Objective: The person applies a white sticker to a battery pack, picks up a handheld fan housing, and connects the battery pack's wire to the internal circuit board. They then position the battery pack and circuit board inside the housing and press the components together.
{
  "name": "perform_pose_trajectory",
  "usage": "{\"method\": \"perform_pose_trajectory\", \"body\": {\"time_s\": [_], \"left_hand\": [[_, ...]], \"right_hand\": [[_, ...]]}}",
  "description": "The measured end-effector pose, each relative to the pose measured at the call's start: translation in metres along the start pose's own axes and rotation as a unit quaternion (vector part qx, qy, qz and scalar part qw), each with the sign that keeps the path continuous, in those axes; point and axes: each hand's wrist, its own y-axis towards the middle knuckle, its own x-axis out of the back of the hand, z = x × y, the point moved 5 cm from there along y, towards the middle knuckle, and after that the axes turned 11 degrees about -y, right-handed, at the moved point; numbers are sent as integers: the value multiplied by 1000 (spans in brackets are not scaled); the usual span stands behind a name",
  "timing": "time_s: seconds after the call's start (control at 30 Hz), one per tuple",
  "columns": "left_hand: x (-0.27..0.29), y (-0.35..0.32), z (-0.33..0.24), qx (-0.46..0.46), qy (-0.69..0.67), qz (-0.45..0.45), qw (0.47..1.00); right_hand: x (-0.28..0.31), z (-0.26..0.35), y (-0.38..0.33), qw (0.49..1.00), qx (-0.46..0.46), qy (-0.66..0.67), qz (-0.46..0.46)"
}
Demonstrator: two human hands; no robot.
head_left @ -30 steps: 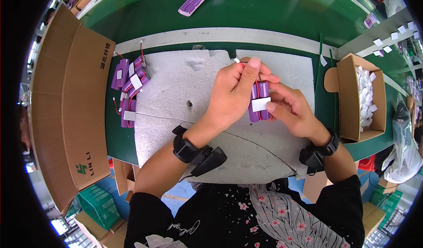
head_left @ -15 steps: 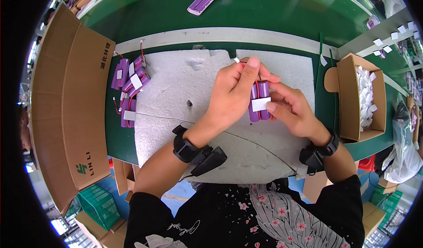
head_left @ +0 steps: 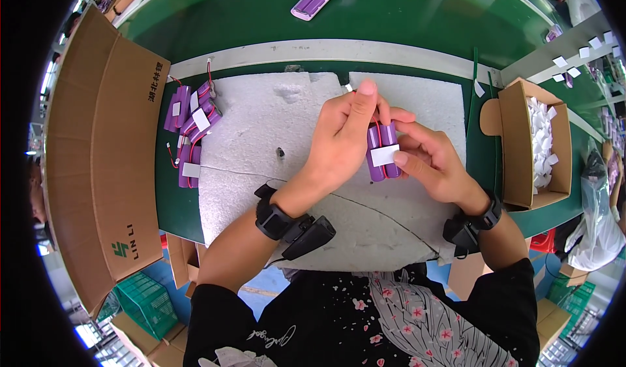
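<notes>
A purple battery pack (head_left: 377, 170) of two cells, with a white label across it and red and black wires, is held above the white foam sheet (head_left: 261, 139). My right hand (head_left: 433, 158) grips its right side, thumb on the label's edge. At the pack's upper end, the fingers of my left hand (head_left: 345, 132) are pinched around the wires, with the thumb pointing up; a bit of white connector shows beside them. Several similar labelled battery packs (head_left: 189, 175) lie in a loose pile at the foam's left edge.
A tall cardboard box (head_left: 104, 152) stands at the left. On the right, an open carton (head_left: 512, 152) holds many white paper pieces (head_left: 540, 145). Beyond a pale rail (head_left: 261, 55), a purple-and-white device (head_left: 316, 0) lies on the green surface (head_left: 417, 15).
The device on the far green surface has shifted to the right and slightly away. My left fingers have moved slightly at the wires; the battery pack stays almost in place.
</notes>
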Motion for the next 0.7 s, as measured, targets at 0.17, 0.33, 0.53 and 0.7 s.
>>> {"method": "perform_pose_trajectory", "body": {"time_s": [0.17,0.33,0.53,0.7], "left_hand": [[-1,-1,-4,36,-19,2,999],[1,-2,-2,33,-45,3,998],[1,-3,-2,46,-41,-6,998],[-1,-2,-3,35,-26,-2,999]], "right_hand": [[0,0,0,1000,3,-1,1],[0,2,1,1000,2,1,3],[1,0,0,1000,4,-14,14],[0,-1,-1,999,36,-9,0]]}}
